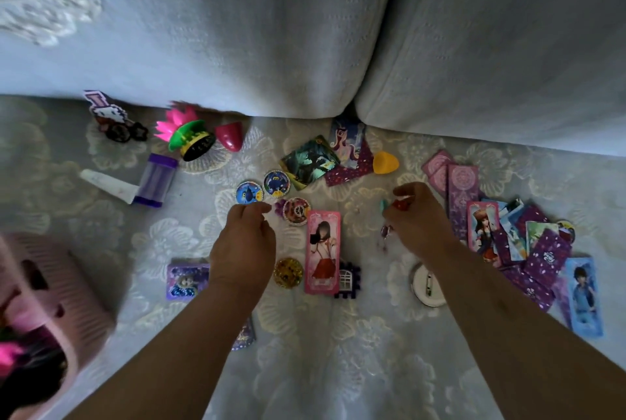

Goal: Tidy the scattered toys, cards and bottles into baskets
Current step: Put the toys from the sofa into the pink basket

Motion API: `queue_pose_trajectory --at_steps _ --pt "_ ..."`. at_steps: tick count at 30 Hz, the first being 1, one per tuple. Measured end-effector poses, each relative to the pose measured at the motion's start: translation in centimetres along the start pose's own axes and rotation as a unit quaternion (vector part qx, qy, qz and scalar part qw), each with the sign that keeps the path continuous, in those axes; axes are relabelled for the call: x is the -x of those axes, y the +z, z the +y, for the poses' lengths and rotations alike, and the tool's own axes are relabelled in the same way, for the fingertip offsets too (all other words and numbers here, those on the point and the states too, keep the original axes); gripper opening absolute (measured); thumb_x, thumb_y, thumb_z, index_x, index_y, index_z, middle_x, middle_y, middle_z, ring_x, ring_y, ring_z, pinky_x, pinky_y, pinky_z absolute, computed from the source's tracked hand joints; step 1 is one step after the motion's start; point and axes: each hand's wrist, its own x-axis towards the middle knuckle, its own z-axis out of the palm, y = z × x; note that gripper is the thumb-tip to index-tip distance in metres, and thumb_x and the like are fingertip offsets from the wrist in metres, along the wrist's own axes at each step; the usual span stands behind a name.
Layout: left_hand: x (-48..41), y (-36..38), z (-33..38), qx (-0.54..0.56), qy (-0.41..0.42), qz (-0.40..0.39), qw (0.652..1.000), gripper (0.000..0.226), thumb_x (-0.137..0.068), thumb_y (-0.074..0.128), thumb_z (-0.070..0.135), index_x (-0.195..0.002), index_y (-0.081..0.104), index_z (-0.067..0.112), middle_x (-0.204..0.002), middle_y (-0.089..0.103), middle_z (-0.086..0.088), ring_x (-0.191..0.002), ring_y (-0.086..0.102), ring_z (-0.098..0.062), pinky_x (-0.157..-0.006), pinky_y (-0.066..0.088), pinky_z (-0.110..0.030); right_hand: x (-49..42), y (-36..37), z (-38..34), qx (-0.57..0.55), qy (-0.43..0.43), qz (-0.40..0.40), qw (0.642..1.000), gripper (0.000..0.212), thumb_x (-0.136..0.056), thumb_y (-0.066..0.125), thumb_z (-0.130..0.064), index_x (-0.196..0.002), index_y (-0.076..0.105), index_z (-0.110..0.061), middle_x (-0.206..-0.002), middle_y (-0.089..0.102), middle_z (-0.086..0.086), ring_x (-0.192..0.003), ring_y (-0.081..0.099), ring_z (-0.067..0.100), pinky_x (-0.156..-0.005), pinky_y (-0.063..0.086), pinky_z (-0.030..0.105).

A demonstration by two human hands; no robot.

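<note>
Pink basket (79, 287) at lower left. Left hand (242, 243) curled beside round discs (296, 211), grip unclear. Right hand (418, 213) pinches small red toy (401, 205).

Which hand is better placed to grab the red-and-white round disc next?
Left: the left hand hovers beside the round disc; the right hand is farther off and pinches a small red piece.

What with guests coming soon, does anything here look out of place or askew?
Yes. The purple bottle lies on its side beside a white tube, cards sprawl overlapping at the right, and round discs lie loose on the sofa cover; the pink basket sits apart, lower left.
</note>
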Motion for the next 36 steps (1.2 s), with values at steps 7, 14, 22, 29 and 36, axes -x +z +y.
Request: queue_pose_trajectory --at_steps 7,14,22,29,36 --pt "-2.0 0.1 1.0 -0.018 0.015 -0.026 0.999 0.037 -0.095 0.052 0.022 -0.132 0.05 0.026 -0.134 0.042 -0.006 -0.1 0.06 -0.033 -0.08 0.05 -0.043 -1.2 0.2 -2.3 0.093 -0.019 0.047 0.994 0.012 -0.086 0.051 -0.017 -0.083 0.06 -0.009 -0.069 0.054 0.0 -0.068 0.052 0.022 -0.049 0.029 0.022" --pt "-2.0 1.2 0.0 -0.089 0.078 -0.092 0.989 0.027 -0.098 0.048 0.04 -0.12 0.051 0.023 -0.117 0.044 -0.006 -0.092 0.06 -0.031 -0.066 0.045 -0.037 -0.6 0.7 -3.4 0.16 -0.051 0.04 0.985 0.004 -0.094 0.043 -0.018 -0.093 0.047 -0.016 -0.084 0.046 0.002 -0.077 0.043 0.022 -0.064 0.026 0.027" --pt "-0.2 -0.1 -1.9 -0.067 0.002 -0.074 0.995 0.015 -0.098 0.044 0.03 -0.099 0.051 0.016 -0.087 0.06 -0.005 -0.08 0.062 -0.029 -0.062 0.037 -0.031 -2.4 1.1 -3.4 0.214 -0.124 0.056 0.967 0.051 -0.099 0.044 -0.021 -0.145 0.026 -0.015 -0.096 0.064 0.018 -0.094 0.062 0.04 -0.066 0.038 0.033" --pt "1.1 -0.9 -2.3 -0.014 -0.011 -0.072 0.997 0.017 -0.098 0.045 0.032 -0.101 0.058 0.022 -0.098 0.066 -0.002 -0.084 0.062 -0.022 -0.067 0.043 -0.03 -5.8 2.1 -3.3 0.257 -0.048 0.051 0.964 0.056 -0.099 0.039 -0.014 -0.148 0.015 -0.003 -0.121 0.058 0.024 -0.109 0.058 0.038 -0.086 0.044 0.04" --pt "2.4 -4.8 -1.9 0.112 -0.032 -0.033 0.993 0.015 -0.098 0.05 0.029 -0.103 0.062 0.022 -0.102 0.064 0.005 -0.088 0.059 -0.015 -0.076 0.045 -0.03 -0.8 3.7 -6.6 0.11 -0.062 0.053 0.991 0.036 -0.1 0.042 -0.022 -0.131 0.039 -0.005 -0.118 0.058 0.02 -0.104 0.057 0.036 -0.073 0.035 0.03"
